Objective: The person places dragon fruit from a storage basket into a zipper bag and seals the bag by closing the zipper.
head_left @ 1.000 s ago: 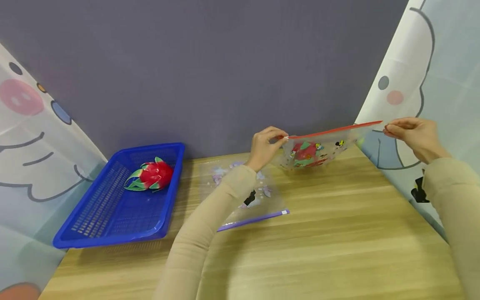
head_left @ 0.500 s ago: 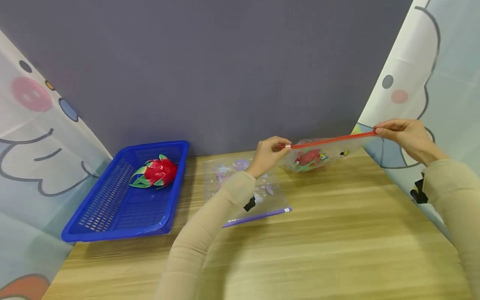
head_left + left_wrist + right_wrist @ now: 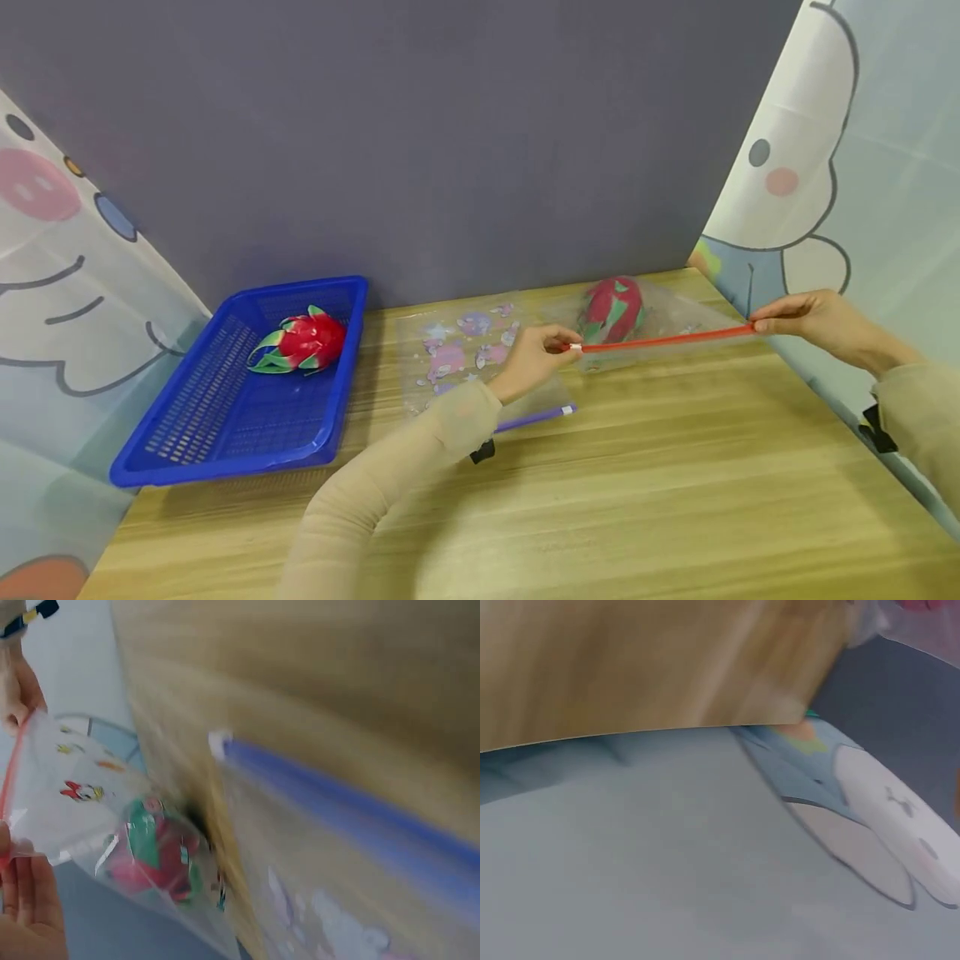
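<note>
A clear zip bag point(image 3: 667, 321) with a red zip strip and cartoon prints stretches between my two hands at the back right of the table. Inside it lies a red and green dragon fruit point(image 3: 613, 308), also seen through the plastic in the left wrist view. My left hand point(image 3: 534, 358) pinches the strip's left end at the white slider point(image 3: 576, 347). With thumb and fingers my right hand point(image 3: 821, 325) pinches the strip's right end. Partly under my left forearm lies a second clear zip bag point(image 3: 457, 350), flat, with a purple strip and purple prints.
A blue plastic basket point(image 3: 225, 471) stands at the left of the wooden table point(image 3: 637, 500), with another dragon fruit point(image 3: 307, 340) in it. A dark grey wall point(image 3: 450, 150) rises behind, and printed curtains point(image 3: 892, 167) hang at both sides.
Both hands have lowered the red-strip bag and brought its strip toward the front. The right hand, off the strip's end a second ago, now pinches it. The dragon fruit now shows behind the strip.
</note>
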{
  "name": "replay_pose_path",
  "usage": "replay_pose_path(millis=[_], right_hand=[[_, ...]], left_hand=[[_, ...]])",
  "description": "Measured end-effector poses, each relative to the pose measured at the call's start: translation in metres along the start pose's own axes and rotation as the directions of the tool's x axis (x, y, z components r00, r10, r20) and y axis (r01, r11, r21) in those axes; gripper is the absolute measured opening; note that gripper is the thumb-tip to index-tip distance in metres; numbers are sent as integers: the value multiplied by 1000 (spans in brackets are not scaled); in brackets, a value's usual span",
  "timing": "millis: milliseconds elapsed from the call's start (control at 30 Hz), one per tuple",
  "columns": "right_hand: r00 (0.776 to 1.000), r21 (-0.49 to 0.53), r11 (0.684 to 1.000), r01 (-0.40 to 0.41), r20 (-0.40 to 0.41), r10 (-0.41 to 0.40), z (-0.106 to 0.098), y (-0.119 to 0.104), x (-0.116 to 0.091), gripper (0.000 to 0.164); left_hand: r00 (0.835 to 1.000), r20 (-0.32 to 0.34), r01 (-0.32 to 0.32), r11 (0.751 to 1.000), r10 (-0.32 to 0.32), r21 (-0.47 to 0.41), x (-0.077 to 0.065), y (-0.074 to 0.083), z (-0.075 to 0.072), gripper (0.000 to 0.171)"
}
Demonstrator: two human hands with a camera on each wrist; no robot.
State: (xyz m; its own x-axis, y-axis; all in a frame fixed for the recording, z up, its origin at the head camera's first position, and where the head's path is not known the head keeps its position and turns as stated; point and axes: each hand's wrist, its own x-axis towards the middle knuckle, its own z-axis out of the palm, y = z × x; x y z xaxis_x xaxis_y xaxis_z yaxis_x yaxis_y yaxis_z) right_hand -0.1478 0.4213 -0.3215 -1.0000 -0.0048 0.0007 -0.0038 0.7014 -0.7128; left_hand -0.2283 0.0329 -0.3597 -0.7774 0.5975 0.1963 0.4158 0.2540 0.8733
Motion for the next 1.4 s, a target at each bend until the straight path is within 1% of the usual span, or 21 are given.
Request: replay_pose_path(millis=[67,133,300,400,500,600,700,833,900,967,1033,1133,1233,1333,1367,1400], right_hand=[[1000,19,1000,15,18,-16,5,7,-3,30],[999,33,999,21,38,-23,11,14,-6,28],[994,57,998,10,110,-16,26,29,-12,23],[985,97,995,16,168,-32,33,35,-16,23],[978,126,991,44,196,-69,38,37,-18,23],[973,145,987,73,206,-102,39,38,-18,25],[973,157,985,71,208,-103,40,37,-17,27],[962,128,988,88,246,-117,39,35,-19,27],[955,102,990,99,268,-123,39,33,-21,27],[955,67,993,98,274,-113,39,30,-22,28],[959,34,996,80,270,-86,39,27,-23,29],[965,-20,998,66,256,-59,38,19,-24,31],[967,-56,996,63,251,-47,38,8,-25,33],[971,-92,994,67,235,-44,39,-6,-26,35],[972,-95,993,72,232,-48,40,-11,-26,35],[972,-98,992,83,227,-59,41,-15,-26,35]], left_hand=[[1000,18,18,1000,-18,-3,-6,-1,4,24],[999,41,28,1000,-28,13,-12,-3,8,23],[993,106,50,998,-54,41,-24,-10,15,24],[989,136,42,997,-50,62,-28,-11,18,23],[988,150,30,995,-43,92,-29,-10,20,21],[987,156,6,993,-25,117,-30,-11,21,20],[986,164,-45,990,22,135,-31,-11,21,21],[977,191,-125,977,90,174,-31,-11,20,22],[971,212,-148,970,106,193,-31,-10,19,23],[966,235,-155,967,107,200,-31,-10,19,24],[962,256,-149,969,96,197,-31,-10,17,25],[954,294,-119,977,63,176,-32,-8,11,26],[936,352,-95,979,25,181,-35,-5,-1,26],[912,411,-95,975,4,200,-41,1,-16,27],[906,422,-96,973,-1,208,-43,3,-21,28],[905,425,-95,972,-5,214,-45,5,-25,28]])
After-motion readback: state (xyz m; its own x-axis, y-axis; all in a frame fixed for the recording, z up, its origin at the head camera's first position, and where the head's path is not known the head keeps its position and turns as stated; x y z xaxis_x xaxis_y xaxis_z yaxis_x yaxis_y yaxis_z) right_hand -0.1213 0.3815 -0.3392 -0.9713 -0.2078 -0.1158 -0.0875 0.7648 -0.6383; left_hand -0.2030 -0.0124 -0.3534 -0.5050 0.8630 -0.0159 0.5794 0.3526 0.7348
